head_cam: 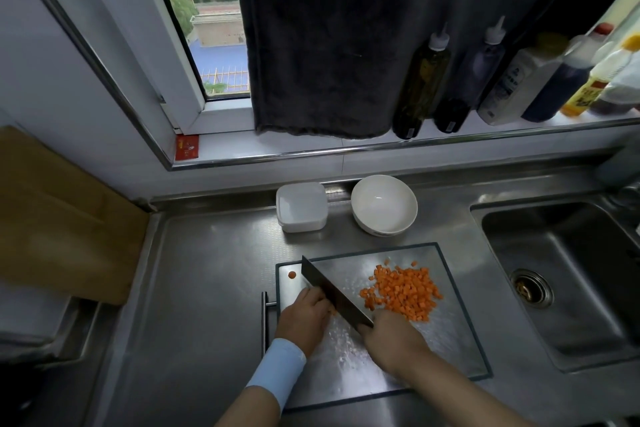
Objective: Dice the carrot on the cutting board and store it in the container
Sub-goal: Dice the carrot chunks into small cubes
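Dice (401,291) piled on the board's (460,340) far right, clear of fingers.
Left hand (304,317) curls over a carrot scrap (333,312) mid-board; right hand (391,340) grips the knife (329,289).

text: none legible | bottle labels (509,81): blurred | red packet (187,147): print too small to read

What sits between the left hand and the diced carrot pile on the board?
Head view: the knife, gripped by the right hand, crosses between the left hand and the diced carrot pile.
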`<state>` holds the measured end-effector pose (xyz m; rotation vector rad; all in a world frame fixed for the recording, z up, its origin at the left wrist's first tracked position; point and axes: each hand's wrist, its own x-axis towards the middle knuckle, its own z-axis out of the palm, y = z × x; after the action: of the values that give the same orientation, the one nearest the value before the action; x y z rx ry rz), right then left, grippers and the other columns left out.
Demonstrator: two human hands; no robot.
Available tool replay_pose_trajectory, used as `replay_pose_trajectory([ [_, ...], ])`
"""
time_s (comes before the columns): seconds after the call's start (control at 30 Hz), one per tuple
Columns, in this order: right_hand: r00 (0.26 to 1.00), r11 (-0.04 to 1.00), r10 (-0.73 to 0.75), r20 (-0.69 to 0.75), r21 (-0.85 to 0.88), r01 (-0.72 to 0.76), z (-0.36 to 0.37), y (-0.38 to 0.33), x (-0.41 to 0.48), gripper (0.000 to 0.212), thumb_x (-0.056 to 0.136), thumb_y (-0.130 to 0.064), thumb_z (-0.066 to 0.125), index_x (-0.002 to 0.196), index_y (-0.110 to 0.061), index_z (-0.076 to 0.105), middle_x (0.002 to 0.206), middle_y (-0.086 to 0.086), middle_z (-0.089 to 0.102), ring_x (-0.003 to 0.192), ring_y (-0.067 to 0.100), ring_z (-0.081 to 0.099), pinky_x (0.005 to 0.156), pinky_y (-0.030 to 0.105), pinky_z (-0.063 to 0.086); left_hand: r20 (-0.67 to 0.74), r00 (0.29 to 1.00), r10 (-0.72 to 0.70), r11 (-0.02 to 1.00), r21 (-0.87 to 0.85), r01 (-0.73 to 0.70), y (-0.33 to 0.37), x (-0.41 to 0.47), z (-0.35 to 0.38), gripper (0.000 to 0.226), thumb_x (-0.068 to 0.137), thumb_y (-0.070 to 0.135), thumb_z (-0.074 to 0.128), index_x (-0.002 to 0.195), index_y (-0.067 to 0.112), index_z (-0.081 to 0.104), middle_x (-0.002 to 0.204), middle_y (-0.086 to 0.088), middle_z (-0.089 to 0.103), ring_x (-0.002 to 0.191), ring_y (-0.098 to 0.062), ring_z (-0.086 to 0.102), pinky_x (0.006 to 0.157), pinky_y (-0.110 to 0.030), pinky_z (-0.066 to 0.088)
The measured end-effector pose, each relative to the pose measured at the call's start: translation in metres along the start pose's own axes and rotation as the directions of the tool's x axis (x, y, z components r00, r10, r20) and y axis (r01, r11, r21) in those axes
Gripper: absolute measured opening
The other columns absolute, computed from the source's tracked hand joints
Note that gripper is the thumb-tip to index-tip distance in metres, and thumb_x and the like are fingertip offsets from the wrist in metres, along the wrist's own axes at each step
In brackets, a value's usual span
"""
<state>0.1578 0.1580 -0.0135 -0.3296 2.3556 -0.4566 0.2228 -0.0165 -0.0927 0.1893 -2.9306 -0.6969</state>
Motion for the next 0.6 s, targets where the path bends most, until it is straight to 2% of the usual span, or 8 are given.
replay_pose_trajectory([
  [0.1, 1.000, 0.998, 0.014, -0.028, 0.062, -0.012, -0.005, 0.004, -0.002, 0.024, 0.096, -0.043, 0.049, 0.099, -0.024, 0.063, 0.086, -0.004, 0.066, 0.076, 0.017, 0.065, 0.066, 0.032, 0.052, 0.044, 0.998, 0.049, 0.998, 0.032, -0.051, -0.003, 0.005, -0.001, 0.019, 0.071, 0.022, 0.081, 0.088, 0.027, 0.072, 0.095, 0.009, 0.065, 0.075, -0.009, 0.063, 0.054, -0.016, 0.054],
  [0.17, 0.999, 0.997, 0.015, -0.041, 0.077, -0.012, -0.008, 0.006, 0.000, 0.024, 0.097, -0.043, 0.048, 0.098, -0.025, 0.063, 0.086, -0.005, 0.066, 0.078, 0.016, 0.064, 0.072, 0.032, 0.054, 0.072, 0.994, 0.078, 0.995, 0.049, -0.082, -0.005, 0.009, -0.002, 0.021, 0.068, 0.021, 0.082, 0.084, 0.030, 0.072, 0.090, 0.013, 0.065, 0.070, -0.006, 0.061, 0.050, -0.014, 0.050],
  [0.3, 0.997, 0.997, 0.030, -0.067, 0.071, -0.026, -0.009, 0.008, 0.002, 0.026, 0.096, -0.045, 0.047, 0.097, -0.025, 0.063, 0.089, -0.006, 0.066, 0.081, 0.016, 0.064, 0.076, 0.034, 0.055, 0.095, 0.993, 0.071, 0.997, 0.037, -0.074, -0.008, 0.012, -0.002, 0.017, 0.073, 0.022, 0.077, 0.084, 0.034, 0.072, 0.088, 0.015, 0.064, 0.077, -0.006, 0.061, 0.054, -0.015, 0.047],
  [0.37, 0.997, 0.996, 0.033, -0.069, 0.080, -0.028, -0.007, 0.009, 0.000, 0.024, 0.096, -0.045, 0.048, 0.096, -0.027, 0.064, 0.088, -0.008, 0.066, 0.082, 0.015, 0.065, 0.077, 0.035, 0.055, 0.060, 0.998, 0.024, 1.000, -0.004, -0.024, -0.003, 0.010, 0.001, 0.018, 0.073, 0.020, 0.077, 0.083, 0.034, 0.072, 0.086, 0.015, 0.065, 0.079, -0.007, 0.060, 0.054, -0.016, 0.047],
  [0.5, 0.996, 0.996, 0.023, -0.087, 0.087, -0.015, 0.000, 0.011, -0.003, 0.019, 0.097, -0.041, 0.049, 0.094, -0.026, 0.061, 0.087, -0.009, 0.064, 0.082, 0.015, 0.064, 0.075, 0.033, 0.054, 0.006, 0.973, -0.229, 0.964, -0.137, 0.227, 0.018, 0.002, 0.003, 0.010, 0.086, 0.025, 0.064, 0.091, 0.033, 0.069, 0.088, 0.013, 0.062, 0.083, -0.006, 0.054, 0.065, -0.016, 0.046],
  [0.6, 0.996, 0.998, 0.019, -0.091, 0.069, -0.013, 0.004, 0.011, -0.003, 0.018, 0.098, -0.039, 0.049, 0.091, -0.026, 0.059, 0.089, -0.006, 0.065, 0.084, 0.018, 0.064, 0.073, 0.032, 0.052, -0.008, 0.961, -0.276, 0.946, -0.177, 0.270, 0.024, -0.001, 0.006, 0.008, 0.086, 0.028, 0.066, 0.090, 0.030, 0.072, 0.088, 0.013, 0.064, 0.089, -0.007, 0.052, 0.066, -0.020, 0.045],
])
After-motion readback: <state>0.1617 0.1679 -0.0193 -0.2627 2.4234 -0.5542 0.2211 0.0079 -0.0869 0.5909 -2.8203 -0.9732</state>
